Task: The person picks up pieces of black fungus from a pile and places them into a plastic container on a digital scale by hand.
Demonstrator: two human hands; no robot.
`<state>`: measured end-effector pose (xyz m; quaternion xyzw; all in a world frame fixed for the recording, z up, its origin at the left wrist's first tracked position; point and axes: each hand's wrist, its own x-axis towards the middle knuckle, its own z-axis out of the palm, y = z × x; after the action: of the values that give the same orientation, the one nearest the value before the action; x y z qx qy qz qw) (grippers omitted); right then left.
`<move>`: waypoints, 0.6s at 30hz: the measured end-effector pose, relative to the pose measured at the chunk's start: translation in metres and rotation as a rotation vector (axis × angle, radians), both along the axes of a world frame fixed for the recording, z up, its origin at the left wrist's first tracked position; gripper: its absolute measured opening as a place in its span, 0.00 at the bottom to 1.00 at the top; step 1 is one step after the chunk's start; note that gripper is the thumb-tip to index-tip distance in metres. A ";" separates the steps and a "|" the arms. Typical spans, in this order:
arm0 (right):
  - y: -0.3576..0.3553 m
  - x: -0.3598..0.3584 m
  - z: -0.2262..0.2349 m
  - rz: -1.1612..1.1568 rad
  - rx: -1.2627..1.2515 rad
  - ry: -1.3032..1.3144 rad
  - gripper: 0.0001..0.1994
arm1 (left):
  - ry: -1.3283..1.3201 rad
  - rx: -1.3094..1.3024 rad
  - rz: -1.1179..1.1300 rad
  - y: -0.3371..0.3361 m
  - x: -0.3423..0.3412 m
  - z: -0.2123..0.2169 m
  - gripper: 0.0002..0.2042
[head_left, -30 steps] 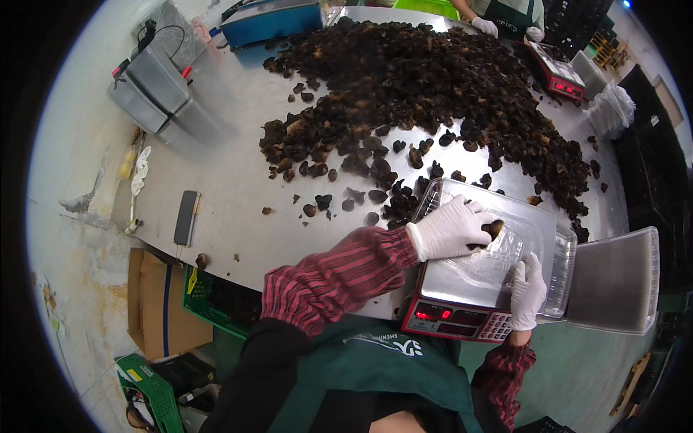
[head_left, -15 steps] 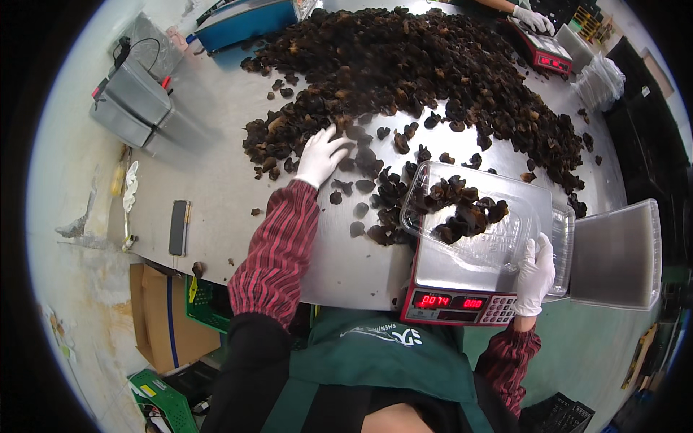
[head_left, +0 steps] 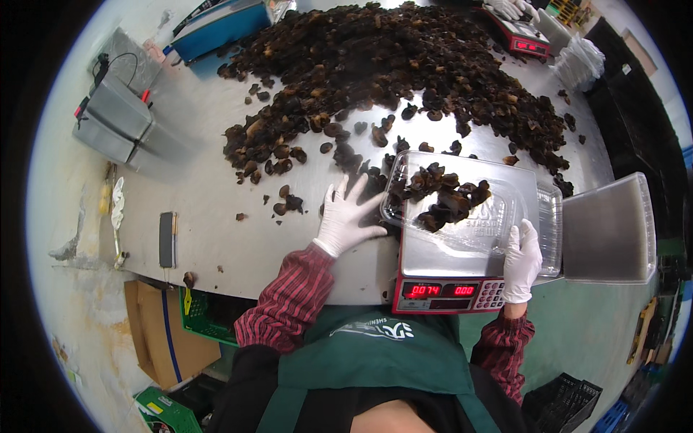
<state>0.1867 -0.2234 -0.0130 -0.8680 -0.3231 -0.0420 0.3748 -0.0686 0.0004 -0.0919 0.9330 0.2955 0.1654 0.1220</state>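
My left hand (head_left: 350, 216), in a white glove, lies on the metal table with its fingers spread, over loose dried wood ear mushrooms (head_left: 348, 156) left of the scale. Its fingertips come close to the left edge of a clear plastic tray (head_left: 505, 191). Several wood ear pieces (head_left: 451, 202) lie in that tray, which sits on a red electronic scale (head_left: 406, 299) with a lit display. My right hand (head_left: 522, 265), also gloved, grips the tray's near right corner, thumb and fingers at its rim.
A large wood ear heap (head_left: 382, 58) covers the far table. Stacked clear trays (head_left: 610, 231) stand right of the scale. At the left are grey bins (head_left: 119, 119) and a dark phone-like slab (head_left: 167, 239). Across the table, another person's gloved hands (head_left: 507, 9) are at a second red scale (head_left: 525, 45).
My left hand has come from the heap's near edge toward me and right, to beside the tray. Loose pieces there have shifted. My right hand stays at the tray's corner.
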 end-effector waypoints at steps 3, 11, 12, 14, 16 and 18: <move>-0.007 0.004 -0.006 0.011 -0.002 -0.044 0.16 | -0.073 0.085 -0.017 -0.011 0.004 -0.006 0.23; -0.010 0.002 0.001 0.002 -0.021 -0.028 0.16 | -0.187 0.183 -0.025 -0.003 -0.021 -0.018 0.10; -0.011 0.002 0.002 0.003 -0.017 -0.040 0.15 | -0.194 0.134 -0.004 -0.002 -0.024 -0.020 0.10; -0.013 0.001 0.004 0.007 0.004 -0.041 0.15 | -0.355 0.027 0.026 0.003 -0.030 -0.020 0.09; -0.015 0.003 0.003 0.005 0.020 -0.046 0.16 | -0.468 -0.197 0.109 0.011 -0.034 -0.011 0.08; -0.016 0.005 0.000 0.008 0.018 -0.054 0.16 | -0.577 -0.213 0.137 0.017 -0.031 0.007 0.09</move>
<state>0.1920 -0.2395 -0.0130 -0.8619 -0.3361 -0.0667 0.3738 -0.0994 0.0179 -0.0850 0.8072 0.3267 0.3995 0.2864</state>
